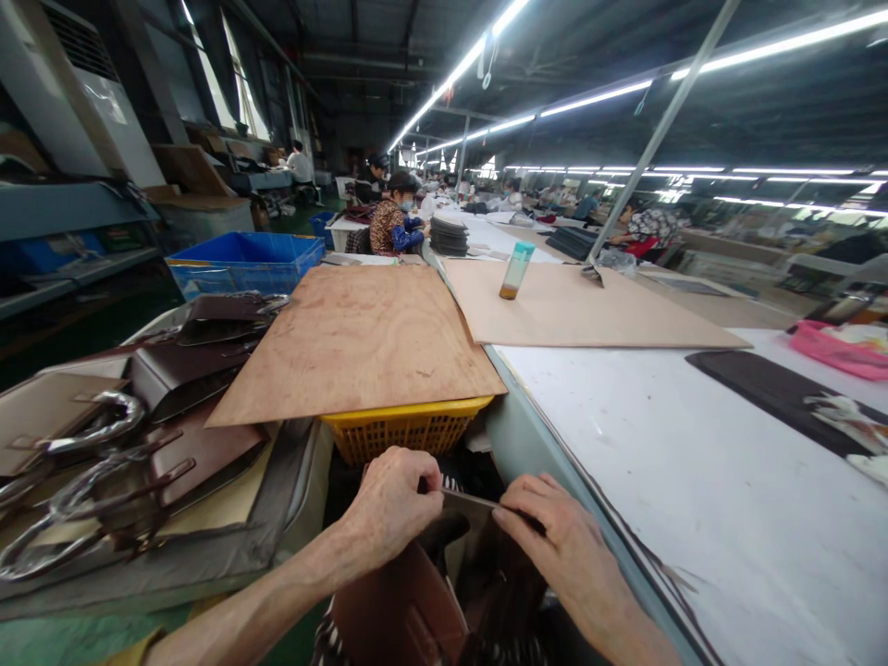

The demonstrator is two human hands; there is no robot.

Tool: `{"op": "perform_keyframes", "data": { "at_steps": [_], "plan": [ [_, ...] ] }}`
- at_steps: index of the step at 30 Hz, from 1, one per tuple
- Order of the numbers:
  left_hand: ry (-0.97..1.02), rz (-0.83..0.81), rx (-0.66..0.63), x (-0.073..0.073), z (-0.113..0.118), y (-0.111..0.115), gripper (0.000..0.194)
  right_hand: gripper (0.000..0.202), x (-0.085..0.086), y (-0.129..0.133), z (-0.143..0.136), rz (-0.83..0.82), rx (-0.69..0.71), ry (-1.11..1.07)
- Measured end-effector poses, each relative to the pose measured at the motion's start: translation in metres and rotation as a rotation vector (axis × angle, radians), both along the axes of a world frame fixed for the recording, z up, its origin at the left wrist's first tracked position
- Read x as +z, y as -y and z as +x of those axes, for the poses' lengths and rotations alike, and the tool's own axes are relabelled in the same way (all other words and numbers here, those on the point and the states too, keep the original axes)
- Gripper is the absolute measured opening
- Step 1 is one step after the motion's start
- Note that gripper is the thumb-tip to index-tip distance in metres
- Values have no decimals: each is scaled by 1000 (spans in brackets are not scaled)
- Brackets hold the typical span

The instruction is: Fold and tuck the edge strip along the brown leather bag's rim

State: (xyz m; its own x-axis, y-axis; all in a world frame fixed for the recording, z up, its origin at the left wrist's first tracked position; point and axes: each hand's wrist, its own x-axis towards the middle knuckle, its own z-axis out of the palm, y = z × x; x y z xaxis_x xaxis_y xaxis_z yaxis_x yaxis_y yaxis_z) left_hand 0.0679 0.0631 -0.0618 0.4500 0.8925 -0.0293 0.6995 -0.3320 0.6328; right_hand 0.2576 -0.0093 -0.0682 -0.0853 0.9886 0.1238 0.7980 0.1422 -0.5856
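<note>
Low in the middle of the view, a brown bag (402, 606) rests close to the body, its upper edge raised. My left hand (395, 504) pinches one end of that thin edge between thumb and fingers. The other end is held by my right hand (555, 532), thumb below and fingers on top. Between the two hands the edge runs nearly straight, with a dark opening and a lighter lining beneath it. The lower part of the bag is dark and partly hidden by the hands.
Brown bags (201, 453) with wrapped handles lie at the left. A plywood board (375, 333) covers a yellow basket (409, 430). On the right stands a white table (659, 453); farther back are a glue bottle (517, 270), a blue crate (242, 264) and a seated person (395, 222).
</note>
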Motion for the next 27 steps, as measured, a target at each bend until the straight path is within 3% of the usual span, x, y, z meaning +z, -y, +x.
{"op": "perform_keyframes", "data": {
  "at_steps": [5, 14, 19, 22, 27],
  "plan": [
    [-17, -13, -24, 1, 2, 3, 14, 17, -3, -8, -17, -57, -10, 224],
    [-48, -40, -138, 4, -6, 0, 7, 20, -8, -19, -42, -34, -20, 326],
    [-99, 48, -111, 24, -17, 4, 28, 21, -3, -15, -32, -3, -60, 413],
    [-104, -7, -92, 36, -23, 4, 37, 22, 6, -12, -22, 77, -79, 533],
    [39, -28, -132, 39, -26, 0, 49, 30, 23, -4, -17, 272, -139, 705]
  ]
}}
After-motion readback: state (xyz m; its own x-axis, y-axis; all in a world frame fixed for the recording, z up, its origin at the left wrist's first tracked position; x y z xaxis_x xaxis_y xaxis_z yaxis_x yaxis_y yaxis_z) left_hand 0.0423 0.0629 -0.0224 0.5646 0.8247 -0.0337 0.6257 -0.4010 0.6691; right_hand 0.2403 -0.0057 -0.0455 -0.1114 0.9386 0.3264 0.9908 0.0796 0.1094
